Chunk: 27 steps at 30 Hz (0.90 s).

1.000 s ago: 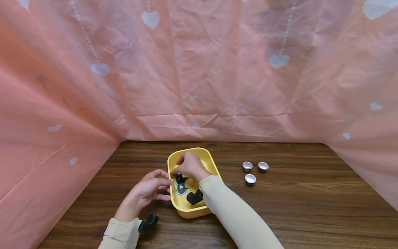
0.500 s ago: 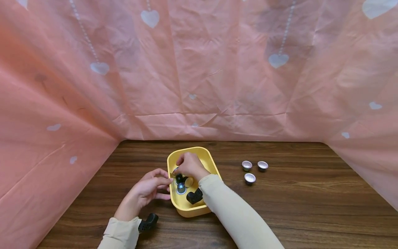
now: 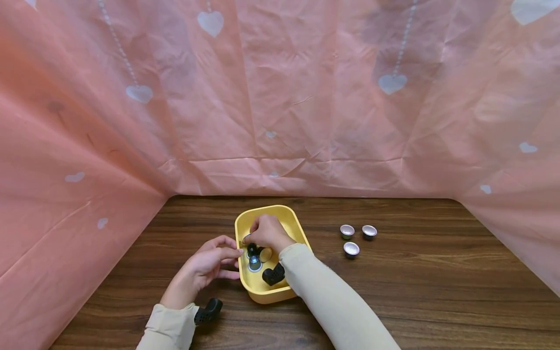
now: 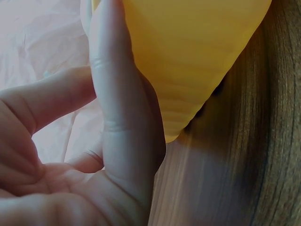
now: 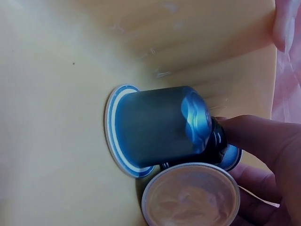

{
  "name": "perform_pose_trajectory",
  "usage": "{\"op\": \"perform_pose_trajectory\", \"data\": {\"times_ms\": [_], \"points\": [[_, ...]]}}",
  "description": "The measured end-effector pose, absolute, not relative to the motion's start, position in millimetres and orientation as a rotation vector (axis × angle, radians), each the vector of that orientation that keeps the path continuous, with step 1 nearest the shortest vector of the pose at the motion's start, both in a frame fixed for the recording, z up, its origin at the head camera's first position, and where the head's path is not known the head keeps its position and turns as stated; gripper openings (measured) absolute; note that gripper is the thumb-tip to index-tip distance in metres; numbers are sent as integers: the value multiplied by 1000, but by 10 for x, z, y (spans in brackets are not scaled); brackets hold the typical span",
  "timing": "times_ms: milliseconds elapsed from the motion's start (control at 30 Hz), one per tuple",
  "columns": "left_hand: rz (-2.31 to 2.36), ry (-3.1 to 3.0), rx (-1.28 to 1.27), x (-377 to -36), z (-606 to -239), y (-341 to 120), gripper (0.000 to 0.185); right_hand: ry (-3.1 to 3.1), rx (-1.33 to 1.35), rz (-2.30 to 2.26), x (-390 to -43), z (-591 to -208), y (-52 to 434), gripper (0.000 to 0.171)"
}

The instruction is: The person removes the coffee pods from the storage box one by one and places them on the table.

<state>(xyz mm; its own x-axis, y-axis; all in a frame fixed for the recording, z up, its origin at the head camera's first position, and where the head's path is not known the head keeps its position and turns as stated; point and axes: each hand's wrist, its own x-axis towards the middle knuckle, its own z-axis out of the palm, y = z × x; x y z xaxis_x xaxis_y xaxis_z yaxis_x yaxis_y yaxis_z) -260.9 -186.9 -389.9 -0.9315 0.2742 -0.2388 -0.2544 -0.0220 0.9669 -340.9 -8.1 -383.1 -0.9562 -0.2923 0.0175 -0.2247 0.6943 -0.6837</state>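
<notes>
While the left hand (image 3: 205, 266) steadies the yellow tray (image 3: 297, 228) from its nine o'clock side, straight fingers pressed flat against the outer wall as the left wrist view shows, the right hand (image 3: 268, 233) is down inside the tray with its fingers curled among the coffee capsules. It appears to pinch a dark capsule (image 5: 214, 141) at its fingertips, though how firmly cannot be told because most of that capsule is hidden behind the hand. Just beside it a blue-grey capsule (image 5: 155, 129) sits rim-down on the tray floor, and a tan capsule (image 5: 190, 195) lies touching both at about six o'clock in the right wrist view. The step in hand looks like sorting or picking capsules inside the tray, with the grip being settled rather than a lift under way. Three silver capsules (image 3: 351, 249) stand on the wooden table (image 3: 415, 291) at three o'clock from the tray, well apart from it. A next move would call for a clean pinch on one capsule without dragging its neighbours, since they crowd together, and for the left hand to hold the light tray against sliding. Black wrist-camera mounts show at both sleeves.
</notes>
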Motion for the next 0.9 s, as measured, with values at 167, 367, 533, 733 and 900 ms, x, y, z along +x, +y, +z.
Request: {"op": "perform_pose_trajectory", "data": {"times_ms": [167,367,533,733,900], "points": [[2019,1906,11,-2604,-3889,-1863,18,2802,-423,-1120,-3420,-3836,-81,23],[2022,1902,10,-2597,-3877,-1860,17,2811,-407,-1140,-3425,-3822,-76,24],[2019,1904,15,-2597,-3868,-1860,17,2825,-407,-1195,-3423,-3789,-79,27],[2014,1918,6,-2599,-3879,-1855,19,2847,-415,-1360,-3418,-3720,-79,27],[2011,1919,8,-2603,-3890,-1858,19,2873,-362,-1534,-3439,-3682,-89,31]]}}
